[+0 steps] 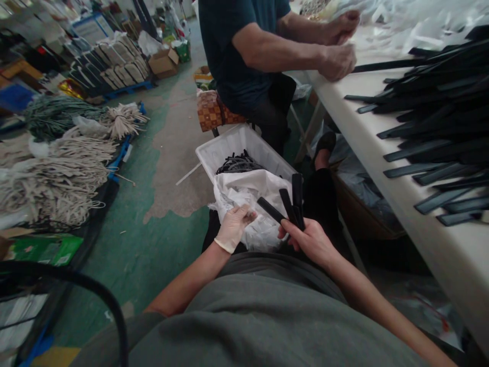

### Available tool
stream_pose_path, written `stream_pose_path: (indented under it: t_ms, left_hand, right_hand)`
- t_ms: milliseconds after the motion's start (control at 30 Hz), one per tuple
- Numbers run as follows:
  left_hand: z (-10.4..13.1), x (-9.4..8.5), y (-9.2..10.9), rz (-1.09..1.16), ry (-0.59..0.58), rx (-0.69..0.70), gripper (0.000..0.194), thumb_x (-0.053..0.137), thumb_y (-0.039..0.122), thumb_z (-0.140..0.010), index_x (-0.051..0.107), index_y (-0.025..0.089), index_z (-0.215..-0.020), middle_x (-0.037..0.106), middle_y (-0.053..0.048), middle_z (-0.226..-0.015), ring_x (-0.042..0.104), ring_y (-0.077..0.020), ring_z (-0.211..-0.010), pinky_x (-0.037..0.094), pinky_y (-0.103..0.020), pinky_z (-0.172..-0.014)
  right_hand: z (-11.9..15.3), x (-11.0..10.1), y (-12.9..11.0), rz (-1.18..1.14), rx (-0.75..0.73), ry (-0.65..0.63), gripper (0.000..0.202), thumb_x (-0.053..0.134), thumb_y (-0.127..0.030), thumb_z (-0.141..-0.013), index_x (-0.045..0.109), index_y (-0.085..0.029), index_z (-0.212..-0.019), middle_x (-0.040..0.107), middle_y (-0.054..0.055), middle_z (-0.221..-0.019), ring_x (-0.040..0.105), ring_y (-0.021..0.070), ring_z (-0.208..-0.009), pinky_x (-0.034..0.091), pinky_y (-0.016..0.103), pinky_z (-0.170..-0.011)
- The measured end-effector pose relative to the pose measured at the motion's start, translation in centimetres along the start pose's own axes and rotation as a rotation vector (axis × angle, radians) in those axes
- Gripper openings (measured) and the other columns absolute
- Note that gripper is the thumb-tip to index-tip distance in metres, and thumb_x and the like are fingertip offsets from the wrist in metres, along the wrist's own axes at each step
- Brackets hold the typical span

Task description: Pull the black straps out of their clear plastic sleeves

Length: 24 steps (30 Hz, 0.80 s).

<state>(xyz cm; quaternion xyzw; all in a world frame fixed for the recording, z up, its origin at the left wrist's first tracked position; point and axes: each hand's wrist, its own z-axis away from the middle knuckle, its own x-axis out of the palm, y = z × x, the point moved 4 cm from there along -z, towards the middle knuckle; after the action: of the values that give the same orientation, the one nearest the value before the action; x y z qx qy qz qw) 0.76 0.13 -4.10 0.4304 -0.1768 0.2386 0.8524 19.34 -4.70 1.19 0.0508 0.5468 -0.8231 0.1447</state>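
My right hand (pixel 307 240) is closed around several flat black strips (pixel 272 210), which fan out from the fingers above my lap. My left hand (pixel 234 227) wears a pale thin glove that leaves the fingertips uncovered. Its fingers are drawn together beside the strips, and whatever they hold is hidden or too small to name. Beneath both hands lies a white plastic bag (pixel 252 191), draped over the near end of a white bin (pixel 206 153). Inside the bin is a heap of dark thin pieces (pixel 239 163).
At right, a long white table (pixel 362 137) carries a large pile of black strips (pixel 439 112). A co-worker (pixel 244 66) sits ahead, hands at the table's edge. Bundles of beige cord (pixel 57 178) lie on pallets at left. A cardboard box (pixel 164 62) stands farther back.
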Motion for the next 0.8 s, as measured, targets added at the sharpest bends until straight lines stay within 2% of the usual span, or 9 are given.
stream_pose_path:
  t_ms: [200,400,567,633,733,800]
  left_hand:
    - [-0.3,-0.1,-0.4,0.065,0.023,-0.014,0.038,0.091,0.035,-0.057,0.062,0.015,-0.070,0.071,-0.003,-0.075,0.069,-0.0166,-0.074,0.052,-0.030,-0.076]
    - [0.5,0.5,-0.7,0.026,-0.060,0.011,0.035,0.090,0.035,-0.058,0.065,0.014,-0.072,0.072,-0.004,-0.079,0.069,-0.0185,-0.083,0.052,-0.031,-0.080]
    - [1.0,1.0,-2.2,-0.077,-0.187,-0.028,0.038,0.089,0.040,-0.058,0.068,0.012,-0.072,0.070,-0.004,-0.073,0.065,-0.0146,-0.067,0.052,-0.029,-0.072]
    - [0.7,0.6,-1.4,-0.068,-0.171,-0.007,0.036,0.088,0.039,-0.061,0.068,0.012,-0.072,0.069,-0.003,-0.071,0.064,-0.0135,-0.065,0.052,-0.029,-0.072]
    - [0.2,-0.5,1.1,0.015,-0.052,0.108,0.034,0.090,0.037,-0.058,0.068,0.014,-0.071,0.071,-0.002,-0.076,0.068,-0.0164,-0.078,0.053,-0.030,-0.081]
    - [0.3,-1.0,2.1,0.012,-0.038,0.174,0.037,0.091,0.040,-0.055,0.069,0.014,-0.071,0.072,-0.004,-0.078,0.069,-0.0187,-0.084,0.052,-0.031,-0.085]
  right_hand:
    - [1.0,0.7,0.5,0.266,-0.015,0.014,0.039,0.047,-0.048,-0.089,0.066,-0.019,-0.069,0.059,0.001,-0.056,0.057,0.0160,-0.051,0.040,0.026,-0.051]
    - [0.2,1.5,0.6,0.446,-0.032,0.021,0.038,0.045,-0.045,-0.090,0.068,-0.021,-0.071,0.066,0.003,-0.063,0.062,0.0196,-0.061,0.039,0.028,-0.056]
    - [-1.0,2.2,-1.1,0.423,-0.066,-0.082,0.037,0.044,-0.045,-0.092,0.068,-0.020,-0.078,0.063,0.001,-0.056,0.061,0.0176,-0.054,0.040,0.026,-0.054]
    - [-1.3,2.0,-1.7,0.425,-0.099,-0.150,0.036,0.046,-0.045,-0.092,0.068,-0.019,-0.081,0.065,0.001,-0.057,0.063,0.0178,-0.055,0.041,0.026,-0.055]
    - [-1.3,1.1,-2.0,0.408,-0.073,-0.226,0.033,0.048,-0.045,-0.091,0.066,-0.020,-0.079,0.068,0.002,-0.060,0.065,0.0175,-0.056,0.044,0.026,-0.056]
    - [-1.6,0.9,-2.1,0.419,-0.043,-0.233,0.032,0.047,-0.044,-0.090,0.065,-0.020,-0.078,0.069,0.001,-0.060,0.064,0.0169,-0.052,0.044,0.026,-0.053]
